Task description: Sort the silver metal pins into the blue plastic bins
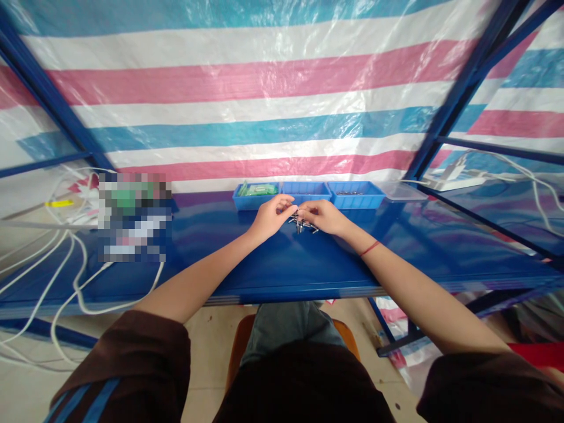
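Note:
Both hands meet over the blue tabletop, close to the row of blue bins. My left hand (275, 214) has its fingers curled and its thumb tip close to my right fingertips. My right hand (325, 216) is closed in a pinch, its fingertips meeting the left thumb. Whatever lies between the fingertips is too small to make out. A small pile of shiny metal pieces (300, 225), slim and pin-like, lies on the table just under the hands; my right hand partly covers it.
Behind the hands stand a blue bin with green packets (259, 189), a middle blue bin (308, 189) and a right blue bin (358, 200) holding small metal pieces. A clear plastic lid (408, 191) lies beside them. White cables (79, 282) hang at left; a power strip (458, 181) sits right.

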Action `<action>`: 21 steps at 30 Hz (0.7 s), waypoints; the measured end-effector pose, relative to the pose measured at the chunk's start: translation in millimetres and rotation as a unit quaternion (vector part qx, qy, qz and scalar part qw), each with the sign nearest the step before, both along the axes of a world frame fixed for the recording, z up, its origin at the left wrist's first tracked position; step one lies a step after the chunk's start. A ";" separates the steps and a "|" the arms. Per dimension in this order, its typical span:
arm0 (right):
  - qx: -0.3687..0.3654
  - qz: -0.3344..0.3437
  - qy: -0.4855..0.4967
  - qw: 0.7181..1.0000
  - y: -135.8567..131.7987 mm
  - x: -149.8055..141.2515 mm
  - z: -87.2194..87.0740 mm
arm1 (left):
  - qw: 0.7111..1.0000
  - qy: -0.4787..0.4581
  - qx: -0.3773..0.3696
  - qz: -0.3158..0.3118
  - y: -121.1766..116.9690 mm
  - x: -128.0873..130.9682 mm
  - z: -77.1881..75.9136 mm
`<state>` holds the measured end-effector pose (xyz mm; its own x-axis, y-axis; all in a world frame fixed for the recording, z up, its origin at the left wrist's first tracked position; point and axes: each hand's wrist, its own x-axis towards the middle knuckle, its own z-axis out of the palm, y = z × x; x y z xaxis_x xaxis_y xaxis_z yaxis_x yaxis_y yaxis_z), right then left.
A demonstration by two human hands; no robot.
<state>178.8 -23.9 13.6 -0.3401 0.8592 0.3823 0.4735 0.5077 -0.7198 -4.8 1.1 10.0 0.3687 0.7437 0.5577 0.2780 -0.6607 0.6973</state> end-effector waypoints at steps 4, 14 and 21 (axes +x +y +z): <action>-0.025 0.018 0.055 0.998 1.9 0.3 0.2 | 0.998 -0.054 -0.032 -0.024 -0.7 3.0 -2.1; -0.056 -0.010 0.079 0.995 -1.3 -2.9 1.3 | 0.997 -0.068 0.001 -0.022 -0.2 1.1 -1.1; 0.033 -0.068 0.138 0.988 -3.0 -3.6 8.1 | 0.996 -0.086 -0.005 -0.022 6.8 1.6 -4.9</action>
